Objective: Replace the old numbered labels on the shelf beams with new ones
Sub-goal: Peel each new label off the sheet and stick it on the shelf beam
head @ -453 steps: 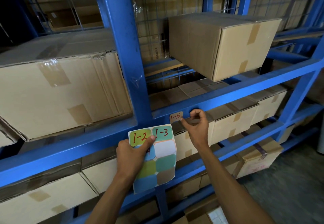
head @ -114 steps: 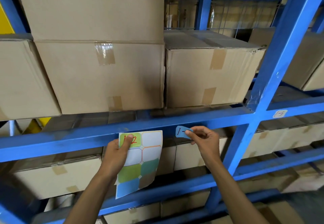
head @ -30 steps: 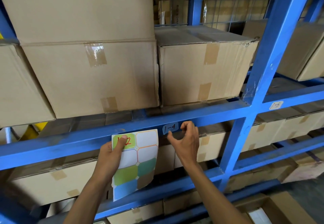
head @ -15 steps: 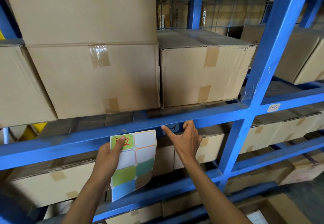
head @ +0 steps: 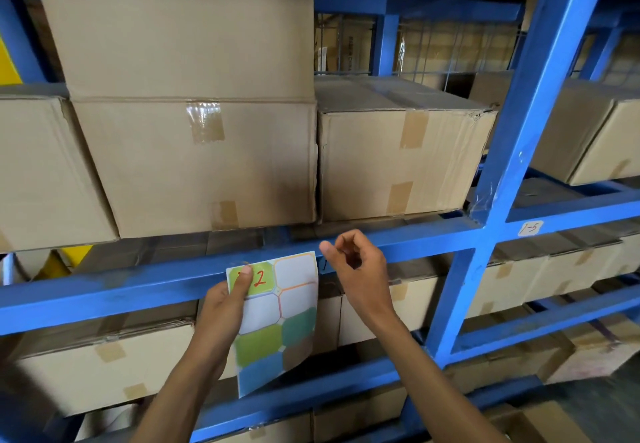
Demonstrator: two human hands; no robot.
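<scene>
My left hand [head: 223, 307] holds a sticker sheet [head: 277, 318] against the blue shelf beam [head: 138, 279], thumb on its green label marked with a red 2. Two or three cells near the top are peeled white; green, teal, brown and blue stickers remain below. My right hand [head: 356, 266] hovers in front of the beam just right of the sheet, fingers loosely curled and holding nothing. It hides most of the blue label on the beam; only a sliver shows beside the sheet. A white label reading 1-5 [head: 530, 228] sits on the beam of the right bay.
Large taped cardboard boxes [head: 194, 162] stand on the shelf above the beam, and more boxes [head: 104, 363] fill the level below. A blue upright post [head: 502, 172] rises at the right. A yellow object [head: 59, 262] shows at the far left.
My right hand has come off the blue 1-4 label it was pressing onto the beam and drawn back slightly with fingers curled. The left hand and sheet stay put.
</scene>
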